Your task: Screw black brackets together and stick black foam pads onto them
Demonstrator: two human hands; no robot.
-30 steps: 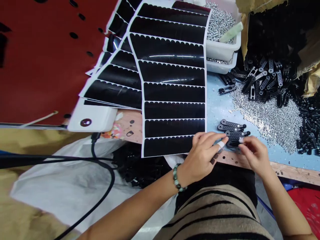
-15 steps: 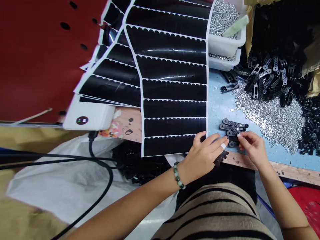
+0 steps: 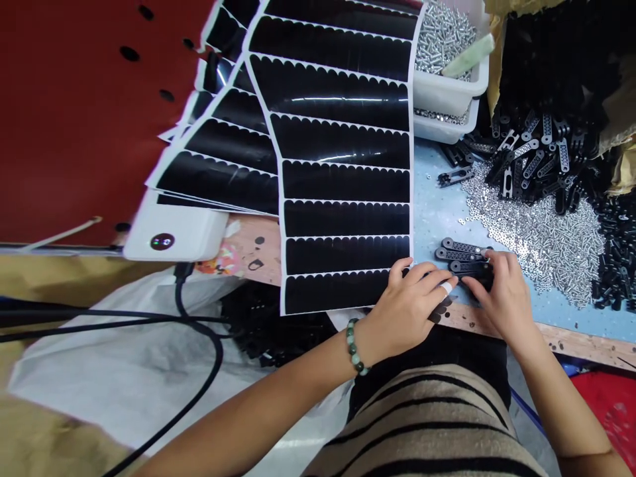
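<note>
Several black plastic link arms (image 3: 460, 255) lie in a row near the blue table's front edge. My right hand (image 3: 507, 291) is closed around their right ends, with the thumb below and the fingers above; its grip partly hides them. Just to the left, my left hand (image 3: 410, 301) has its fingers bent together over a dark scalloped sticker piece (image 3: 441, 310), most of it hidden under the fingers. A white wrap is around one left fingertip. Beside this hand is the lower corner of a sheet of black scalloped stickers (image 3: 348, 255).
Loose nuts and screws (image 3: 561, 245) are heaped on the blue tabletop (image 3: 432, 205). Behind them lie more black link parts (image 3: 534, 159). White tubs (image 3: 447, 93) of screws stand at the back. A white power bank (image 3: 173, 232) with a black cable (image 3: 213, 364) is on the left.
My right hand has gone from a fingertip pinch on a small white bit to a wider grip around the arms' right ends. The left hand has barely moved.
</note>
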